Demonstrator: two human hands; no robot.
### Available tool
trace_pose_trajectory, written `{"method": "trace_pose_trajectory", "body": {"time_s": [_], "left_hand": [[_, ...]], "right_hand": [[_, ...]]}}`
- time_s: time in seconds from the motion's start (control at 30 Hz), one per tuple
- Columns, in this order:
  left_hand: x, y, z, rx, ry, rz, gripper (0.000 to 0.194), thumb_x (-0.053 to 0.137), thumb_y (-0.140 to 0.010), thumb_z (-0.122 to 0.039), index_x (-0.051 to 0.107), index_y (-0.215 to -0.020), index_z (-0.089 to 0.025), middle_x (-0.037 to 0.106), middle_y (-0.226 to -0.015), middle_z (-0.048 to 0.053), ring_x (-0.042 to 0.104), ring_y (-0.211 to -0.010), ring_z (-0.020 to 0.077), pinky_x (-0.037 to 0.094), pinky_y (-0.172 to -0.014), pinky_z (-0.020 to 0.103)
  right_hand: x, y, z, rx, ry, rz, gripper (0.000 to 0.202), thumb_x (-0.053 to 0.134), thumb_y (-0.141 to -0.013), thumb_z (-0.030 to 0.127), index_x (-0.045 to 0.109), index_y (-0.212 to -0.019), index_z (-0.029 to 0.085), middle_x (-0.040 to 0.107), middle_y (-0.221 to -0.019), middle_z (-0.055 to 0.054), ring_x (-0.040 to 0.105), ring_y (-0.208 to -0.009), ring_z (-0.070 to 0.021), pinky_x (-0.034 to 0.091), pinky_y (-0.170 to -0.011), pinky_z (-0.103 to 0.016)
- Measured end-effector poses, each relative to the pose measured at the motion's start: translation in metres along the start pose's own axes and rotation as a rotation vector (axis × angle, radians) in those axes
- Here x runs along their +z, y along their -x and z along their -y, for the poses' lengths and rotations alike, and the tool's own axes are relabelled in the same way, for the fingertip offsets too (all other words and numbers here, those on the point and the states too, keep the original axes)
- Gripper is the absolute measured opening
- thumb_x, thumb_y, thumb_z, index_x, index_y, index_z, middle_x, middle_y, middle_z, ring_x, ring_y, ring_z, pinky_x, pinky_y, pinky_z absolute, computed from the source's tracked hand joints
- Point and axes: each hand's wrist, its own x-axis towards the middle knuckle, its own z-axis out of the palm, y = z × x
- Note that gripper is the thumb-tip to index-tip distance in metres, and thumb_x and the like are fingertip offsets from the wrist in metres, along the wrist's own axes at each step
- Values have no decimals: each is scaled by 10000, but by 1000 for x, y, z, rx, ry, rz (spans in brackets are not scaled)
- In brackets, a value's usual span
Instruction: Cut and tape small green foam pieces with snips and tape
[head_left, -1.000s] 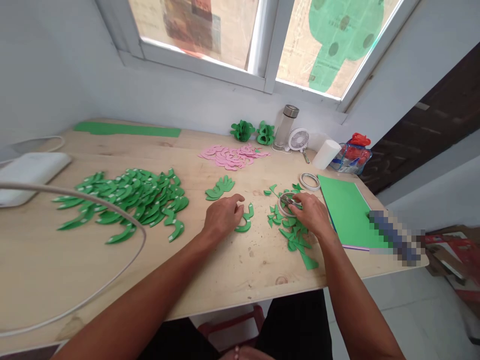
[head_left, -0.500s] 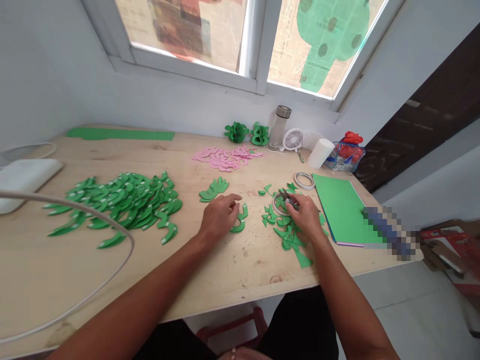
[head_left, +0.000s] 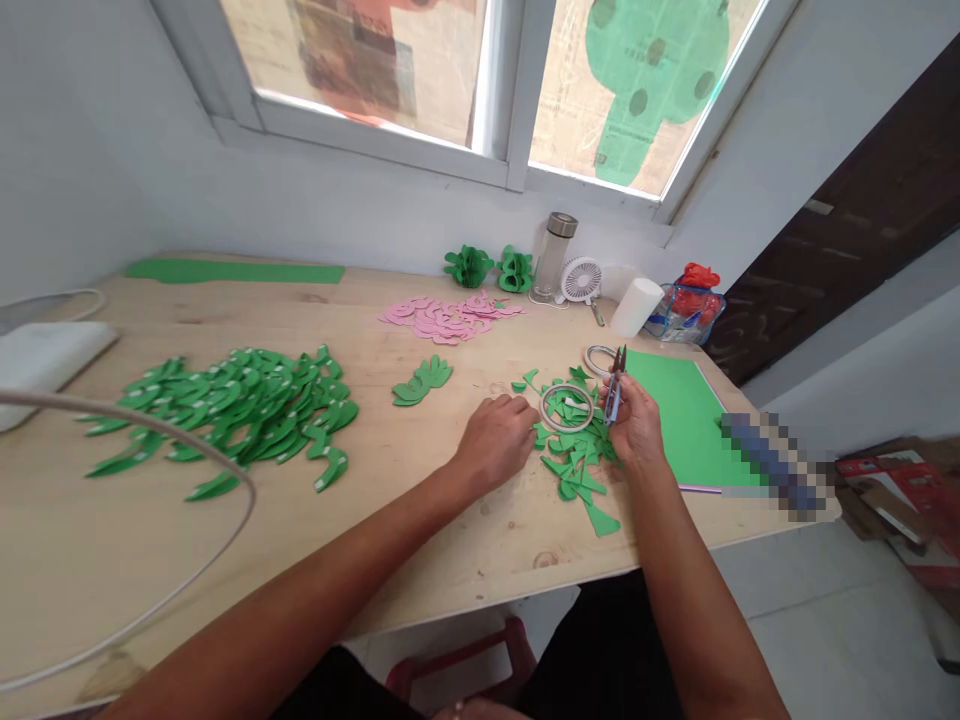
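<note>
Left hand (head_left: 499, 440): fingers curled, beside green paper scraps (head_left: 574, 475); we can't tell whether it grips anything.
Right hand (head_left: 634, 415): gripping thread snips (head_left: 613, 395), blades pointing away, just right of tape roll (head_left: 568, 430).
Tape roll: lying on scraps.
Pink paper cutouts (head_left: 442, 320): we see them heaped farther back.

Located near the wall (head_left: 352, 200), from left to right: clear bottle (head_left: 553, 258), white fan (head_left: 581, 280), white roll (head_left: 637, 307), blue-edged bag (head_left: 679, 318).

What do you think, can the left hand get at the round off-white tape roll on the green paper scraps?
Probably yes: the left hand is close beside the tape roll, and nothing seems to cover its upper rim.
</note>
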Motion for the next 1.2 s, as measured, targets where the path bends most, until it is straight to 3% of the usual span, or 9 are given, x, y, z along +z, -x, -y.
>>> {"method": "trace_pose_trajectory", "body": {"time_s": [0.2,0.4,0.63,0.77,0.83,1.0,1.1,1.2], "left_hand": [[22,-27,-24,110,-91,-7,174,479,-847,-173,653,-848,-163,644,-951,111,531,-977,269,388,-804,399],[37,-40,-38,91,-87,-32,220,447,-867,-210,659,-858,-153,645,-917,118,520,-988,290,367,-819,440],[45,-47,-38,-10,54,-20,152,491,-834,-173,642,-838,-159,649,-942,123,531,-1012,287,365,-828,433],[43,-43,-30,-57,115,-37,112,512,-841,-215,618,-833,-182,656,-947,82,553,-970,256,387,-808,399],[42,-40,-24,-102,199,-71,97,511,-845,-216,604,-840,-187,658,-913,59,564,-925,234,400,-792,372],[45,-38,-7,-150,796,-199,84,515,-828,-235,566,-794,-177,616,-779,22,563,-753,172,420,-686,286],[45,-38,-4,-127,1088,-189,106,520,-827,-268,548,-796,-170,601,-741,9,553,-694,143,419,-656,258],[42,-37,-5,-130,1232,-161,137,554,-814,-299,551,-805,-163,612,-736,12,559,-703,134,420,-667,247]], "right_hand": [[-2,1,2,16,-67,36,291,737,-651,331,644,-883,181,659,-756,20,609,-608,-91,477,-532,-204],[-2,1,4,32,-141,31,293,747,-643,314,643,-880,177,652,-744,28,605,-606,-80,478,-531,-187],[-3,0,4,68,-178,30,247,722,-655,300,614,-842,181,646,-753,30,602,-613,-79,476,-533,-187],[-7,-2,5,120,-201,83,233,697,-662,299,603,-842,183,620,-718,44,510,-491,-44,382,-408,-155],[-9,-2,5,135,-186,114,233,676,-679,310,612,-863,184,598,-685,53,418,-414,-25,300,-344,-150],[-6,2,4,180,-33,155,286,657,-731,421,642,-878,176,532,-587,64,257,-339,-10,187,-295,-158],[-3,4,2,186,45,158,362,653,-734,504,651,-876,171,505,-537,69,216,-329,-8,157,-291,-161],[-2,4,0,190,88,160,402,672,-713,532,650,-877,165,479,-505,78,198,-321,-5,132,-292,-161]]}}
